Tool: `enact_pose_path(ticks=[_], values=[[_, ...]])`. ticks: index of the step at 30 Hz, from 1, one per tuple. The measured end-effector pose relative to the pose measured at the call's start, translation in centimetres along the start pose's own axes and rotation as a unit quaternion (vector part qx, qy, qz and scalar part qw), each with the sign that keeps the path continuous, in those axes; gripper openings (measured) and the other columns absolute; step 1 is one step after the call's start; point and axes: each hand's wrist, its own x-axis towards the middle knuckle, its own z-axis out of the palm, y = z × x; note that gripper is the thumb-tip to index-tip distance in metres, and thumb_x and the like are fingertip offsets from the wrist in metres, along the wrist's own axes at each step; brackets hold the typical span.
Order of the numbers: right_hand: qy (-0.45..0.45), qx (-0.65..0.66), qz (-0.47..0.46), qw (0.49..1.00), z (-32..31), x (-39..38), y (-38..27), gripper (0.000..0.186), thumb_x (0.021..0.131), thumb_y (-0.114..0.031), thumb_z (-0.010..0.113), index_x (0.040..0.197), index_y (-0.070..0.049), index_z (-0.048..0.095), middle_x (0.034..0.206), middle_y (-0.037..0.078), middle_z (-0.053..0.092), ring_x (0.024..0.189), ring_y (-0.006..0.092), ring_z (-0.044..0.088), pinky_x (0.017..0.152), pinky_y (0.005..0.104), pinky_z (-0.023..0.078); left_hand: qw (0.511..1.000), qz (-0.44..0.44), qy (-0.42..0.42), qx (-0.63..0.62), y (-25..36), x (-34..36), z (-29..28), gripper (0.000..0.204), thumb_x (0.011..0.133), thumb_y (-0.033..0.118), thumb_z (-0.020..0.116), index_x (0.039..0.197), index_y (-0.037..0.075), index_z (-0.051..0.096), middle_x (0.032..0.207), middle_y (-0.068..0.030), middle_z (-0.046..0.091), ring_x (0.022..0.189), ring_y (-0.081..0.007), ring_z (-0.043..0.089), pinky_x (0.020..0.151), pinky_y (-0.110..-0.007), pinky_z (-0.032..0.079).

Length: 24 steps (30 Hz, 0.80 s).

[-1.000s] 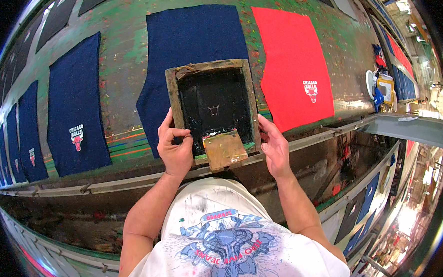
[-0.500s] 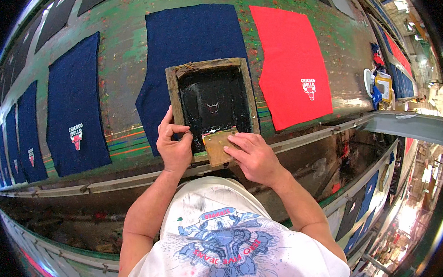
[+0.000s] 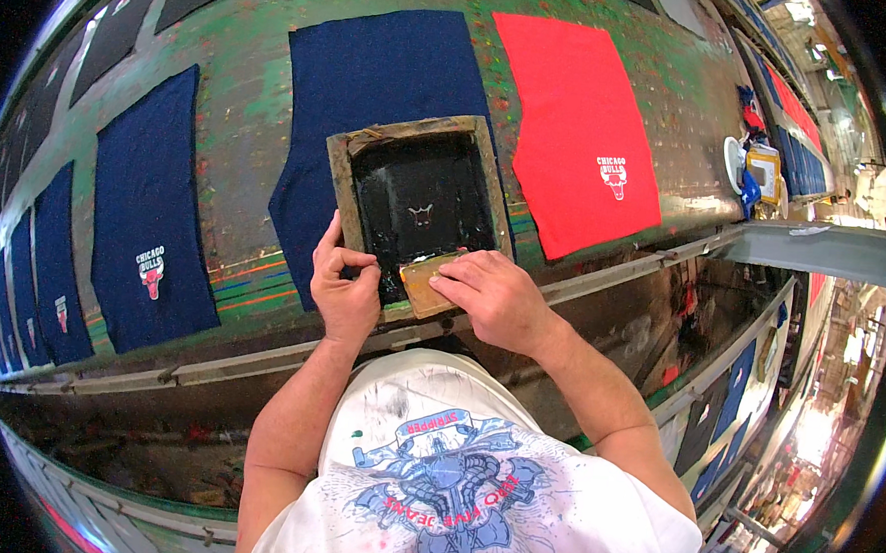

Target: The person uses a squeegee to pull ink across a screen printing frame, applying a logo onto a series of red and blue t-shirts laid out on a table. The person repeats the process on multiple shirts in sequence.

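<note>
A wooden screen-printing frame lies on a navy fabric panel, its dark mesh showing a small pale horned-head design. My left hand grips the frame's near left corner, thumb and forefinger curled together. In my right hand is a flat, tan squeegee, pinched between thumb and fingers. The squeegee sits at the near end inside the frame, tilted toward me, beside a band of wet, dark ink. Its lower edge overlaps the near rim. What lies under the frame is hidden.
Right of the frame lies a red fabric panel with a printed bull's-head emblem. More navy panels line the long green table to the left. A metal rail runs along its near edge. A yellow-and-white container stands far right.
My right hand and the squeegee have moved slightly away from me and to the left, and the squeegee's tilt has changed a little. My left hand stays on the frame's corner.
</note>
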Motion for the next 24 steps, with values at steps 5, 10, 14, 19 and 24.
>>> enact_pose_path(ticks=[5, 10, 14, 19, 24], values=[[-0.088, 0.073, -0.001, 0.993, -2.4, 2.2, 2.4, 0.030, 0.082, 0.000, 0.074, 0.112, -0.003, 0.078, 0.103, 0.015, 0.076, 0.102, 0.0388, 0.073, 0.093, 0.0474, 0.060, 1.000, 0.014, 0.004, -0.007, -0.6, 0.0, 0.1, 0.013, 0.081, -0.008, 0.074, 0.084, 0.005, 0.074, 0.165, -0.0287, 0.060, 0.149, -0.0366, 0.060, 0.124, -0.044, 0.041], [-0.076, 0.112, 0.009, 0.991, -2.4, 6.7, 6.3, 0.037, 0.085, 0.011, 0.070, 0.120, -0.002, 0.078, 0.106, 0.017, 0.077, 0.103, 0.0401, 0.072, 0.092, 0.0482, 0.060, 1.000, 0.020, 0.008, 0.002, -0.7, -0.2, 0.0, 0.015, 0.080, -0.008, 0.074, 0.084, 0.006, 0.074, 0.164, -0.0284, 0.061, 0.147, -0.0369, 0.061, 0.124, -0.044, 0.041], [-0.023, 0.059, 0.020, 0.998, -1.3, 10.2, 9.0, 0.037, 0.087, 0.009, 0.068, 0.121, -0.004, 0.078, 0.110, 0.018, 0.076, 0.109, 0.0415, 0.071, 0.097, 0.0498, 0.059, 1.000, 0.019, 0.005, 0.022, -0.8, -0.3, 0.0, 0.016, 0.079, -0.008, 0.073, 0.084, 0.007, 0.075, 0.163, -0.0278, 0.062, 0.146, -0.0377, 0.061, 0.123, -0.045, 0.042], [0.007, 0.022, 0.021, 1.000, -0.9, 11.1, 9.8, 0.040, 0.089, 0.007, 0.071, 0.126, -0.005, 0.080, 0.114, 0.016, 0.078, 0.109, 0.0392, 0.072, 0.099, 0.0489, 0.058, 0.999, 0.035, 0.002, 0.039, -0.6, -0.2, -0.1, 0.015, 0.079, -0.007, 0.074, 0.084, 0.007, 0.074, 0.162, -0.0274, 0.063, 0.146, -0.0379, 0.061, 0.123, -0.044, 0.042], [-0.009, -0.004, -0.007, 1.000, 0.0, 7.1, 6.6, 0.037, 0.088, 0.000, 0.073, 0.122, -0.008, 0.083, 0.113, 0.013, 0.079, 0.104, 0.0356, 0.074, 0.094, 0.0473, 0.060, 0.998, 0.032, -0.005, 0.058, -0.2, -0.4, -0.2, 0.014, 0.079, -0.008, 0.073, 0.085, 0.006, 0.074, 0.162, -0.0277, 0.063, 0.147, -0.0379, 0.061, 0.123, -0.044, 0.042]])
